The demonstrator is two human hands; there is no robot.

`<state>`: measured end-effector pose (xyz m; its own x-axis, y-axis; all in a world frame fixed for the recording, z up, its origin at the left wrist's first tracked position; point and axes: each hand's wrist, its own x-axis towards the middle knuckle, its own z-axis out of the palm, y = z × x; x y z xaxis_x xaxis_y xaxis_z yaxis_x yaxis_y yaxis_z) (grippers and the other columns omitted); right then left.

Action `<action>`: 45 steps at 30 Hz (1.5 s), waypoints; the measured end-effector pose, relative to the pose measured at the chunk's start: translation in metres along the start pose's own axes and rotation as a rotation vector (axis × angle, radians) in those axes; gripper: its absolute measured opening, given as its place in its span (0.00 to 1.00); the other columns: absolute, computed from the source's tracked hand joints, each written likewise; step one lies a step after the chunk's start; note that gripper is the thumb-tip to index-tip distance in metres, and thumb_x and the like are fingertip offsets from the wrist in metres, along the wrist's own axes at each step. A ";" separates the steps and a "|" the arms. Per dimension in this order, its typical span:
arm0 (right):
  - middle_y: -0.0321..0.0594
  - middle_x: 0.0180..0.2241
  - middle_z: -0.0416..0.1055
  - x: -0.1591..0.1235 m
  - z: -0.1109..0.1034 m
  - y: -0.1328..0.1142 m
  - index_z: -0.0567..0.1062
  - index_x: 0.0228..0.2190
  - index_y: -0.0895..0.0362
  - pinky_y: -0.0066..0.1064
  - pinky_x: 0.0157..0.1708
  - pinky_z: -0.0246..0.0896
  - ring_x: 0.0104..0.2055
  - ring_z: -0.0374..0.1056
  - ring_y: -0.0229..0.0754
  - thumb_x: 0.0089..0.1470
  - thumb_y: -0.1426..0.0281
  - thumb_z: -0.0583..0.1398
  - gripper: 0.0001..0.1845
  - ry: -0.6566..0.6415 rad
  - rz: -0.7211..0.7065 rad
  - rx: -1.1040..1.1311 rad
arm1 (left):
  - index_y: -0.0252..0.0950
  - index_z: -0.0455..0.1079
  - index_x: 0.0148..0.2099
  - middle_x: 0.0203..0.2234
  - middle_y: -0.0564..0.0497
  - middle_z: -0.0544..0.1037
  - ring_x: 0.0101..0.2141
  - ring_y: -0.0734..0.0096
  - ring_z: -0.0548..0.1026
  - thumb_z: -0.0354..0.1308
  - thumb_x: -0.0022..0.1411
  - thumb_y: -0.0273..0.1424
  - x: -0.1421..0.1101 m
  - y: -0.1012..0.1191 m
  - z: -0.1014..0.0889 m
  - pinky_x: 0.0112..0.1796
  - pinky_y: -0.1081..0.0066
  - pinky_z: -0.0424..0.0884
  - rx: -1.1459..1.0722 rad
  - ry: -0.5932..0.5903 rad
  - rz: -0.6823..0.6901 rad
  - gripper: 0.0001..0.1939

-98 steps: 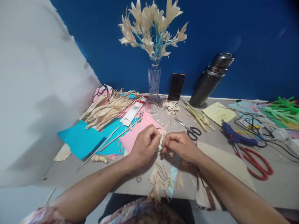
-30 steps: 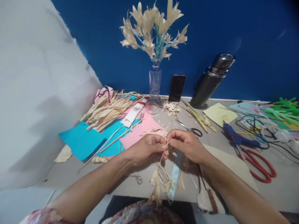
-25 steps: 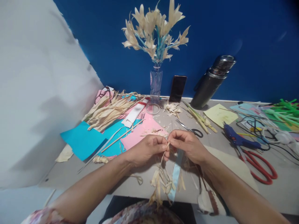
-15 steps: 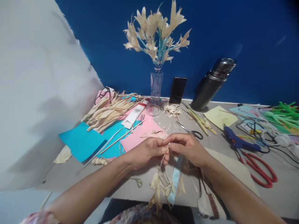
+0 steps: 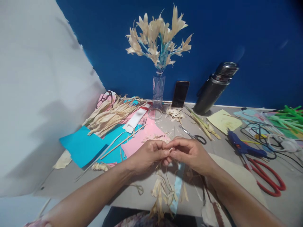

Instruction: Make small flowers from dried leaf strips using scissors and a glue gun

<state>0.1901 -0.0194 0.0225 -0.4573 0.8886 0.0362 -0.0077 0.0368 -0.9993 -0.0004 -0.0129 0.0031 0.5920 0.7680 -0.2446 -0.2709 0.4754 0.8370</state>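
Observation:
My left hand (image 5: 151,156) and my right hand (image 5: 191,154) meet above the front of the table. Between their fingertips is a thin, pale strip of dried husk (image 5: 170,150), and only a small bit of it shows. Both hands are closed in a pinch around it. Below them hang or lie thin dried husk pieces (image 5: 159,190), partly over a light blue strip (image 5: 178,187). Whether these join the strip in my fingers, I cannot tell.
Small scissors (image 5: 193,135), a blue glue gun (image 5: 246,145) and red-handled scissors (image 5: 268,176) lie to the right. A bottle (image 5: 158,90) of husk flowers, a phone (image 5: 180,94) and a dark flask (image 5: 214,91) stand behind. Dried husks (image 5: 111,115) lie left, near blue paper (image 5: 81,145).
My fingers have drawn closer around the husk strip, and less of it shows now. The loop that stood out between the fingertips is mostly hidden. The view has shifted slightly.

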 end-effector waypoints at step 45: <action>0.36 0.19 0.71 0.008 0.012 0.015 0.76 0.21 0.60 0.26 0.21 0.45 0.19 0.54 0.31 0.40 0.68 0.63 0.07 0.113 0.295 0.228 | 0.32 0.73 0.30 0.23 0.53 0.73 0.24 0.74 0.74 0.69 0.55 0.32 0.003 -0.002 0.007 0.28 0.72 0.71 0.020 0.209 0.236 0.10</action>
<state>0.1752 -0.0170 0.0076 -0.3687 0.8911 -0.2645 -0.0942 -0.3189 -0.9431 0.0077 -0.0143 0.0042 0.3451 0.9287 -0.1355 -0.3659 0.2661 0.8918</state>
